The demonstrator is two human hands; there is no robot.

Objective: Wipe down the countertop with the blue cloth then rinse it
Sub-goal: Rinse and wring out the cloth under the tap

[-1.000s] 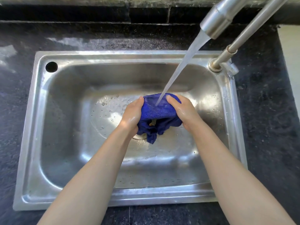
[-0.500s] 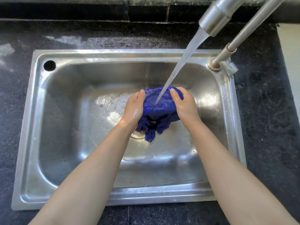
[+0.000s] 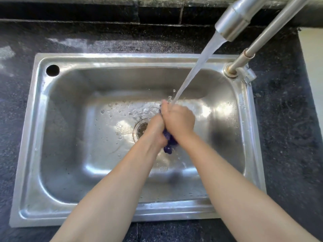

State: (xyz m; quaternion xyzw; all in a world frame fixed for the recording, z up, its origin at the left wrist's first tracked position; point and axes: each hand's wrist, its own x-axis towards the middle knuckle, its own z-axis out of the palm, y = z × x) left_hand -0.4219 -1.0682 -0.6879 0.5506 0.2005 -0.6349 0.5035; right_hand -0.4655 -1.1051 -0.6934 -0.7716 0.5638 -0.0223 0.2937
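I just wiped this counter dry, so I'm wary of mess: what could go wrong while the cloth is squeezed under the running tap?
The stream lands on the right hand and droplets already fly, so spray may reach the countertop. The blue cloth, squeezed between it and the left hand, hangs just beside the drain; if dropped it could block it.

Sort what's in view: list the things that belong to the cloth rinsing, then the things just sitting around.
In the job:
blue cloth, squeezed between both hands
left hand
right hand
water stream from the tap spout
sink
drain
dark countertop

Just there:
spare round hole in the sink rim
tiled back ledge
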